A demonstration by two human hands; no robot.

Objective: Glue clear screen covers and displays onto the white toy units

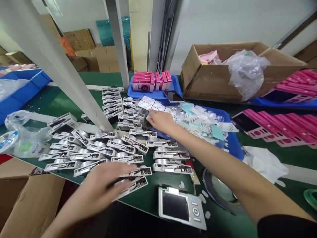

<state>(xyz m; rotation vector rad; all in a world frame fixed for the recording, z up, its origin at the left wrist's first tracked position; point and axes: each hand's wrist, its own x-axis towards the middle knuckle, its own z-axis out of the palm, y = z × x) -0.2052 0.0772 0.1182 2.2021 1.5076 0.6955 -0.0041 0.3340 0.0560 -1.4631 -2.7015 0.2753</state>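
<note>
My left hand (106, 185), smeared by motion, is at the front edge of the table with thumb and fingers apart. Its fingertips are over an open grey camera body (140, 183) at the end of a row. My right hand (160, 120) reaches forward to a printed label sheet (155, 104), fingers curled together at its near edge; whatever they pinch is hidden. A silver camera (182, 206) lies screen up near the front edge. Several camera bodies with bare wiring (123, 146) stand in rows left of my right arm.
A blue tray (234, 145) holds label scraps and clear film. Behind it are pink camera boxes (143, 82), a phone (174, 96) and a large carton (210, 79). Pink-edged cameras (274, 127) line the right. A tape roll (206, 185) lies under my right arm. A white post (74, 79) slants down at left.
</note>
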